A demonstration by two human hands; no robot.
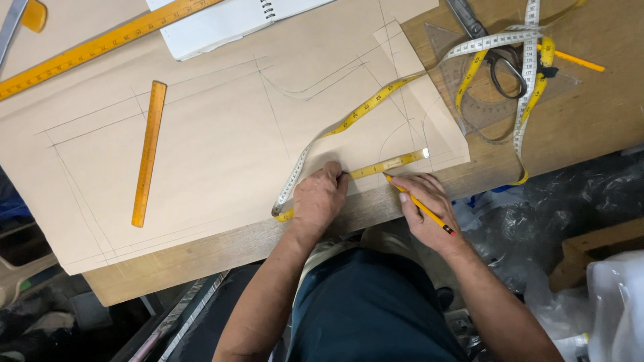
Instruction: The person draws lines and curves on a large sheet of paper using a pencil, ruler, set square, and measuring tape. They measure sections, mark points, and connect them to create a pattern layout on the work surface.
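My left hand [319,198] presses flat on the yellow tape measure [386,164], pinning it to the brown pattern paper [221,141]. Just beside it, my right hand [424,204] is clamped on a yellow pencil [419,203], tip touching the tape. Well beyond the left hand lies a short orange ruler [148,154]; beyond the right hand, scissors [493,50] rest on the table [590,114].

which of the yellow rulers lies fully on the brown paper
The short yellow wooden ruler, lying nearly upright at the paper's left. The long yellow ruler at the top runs off its edge.
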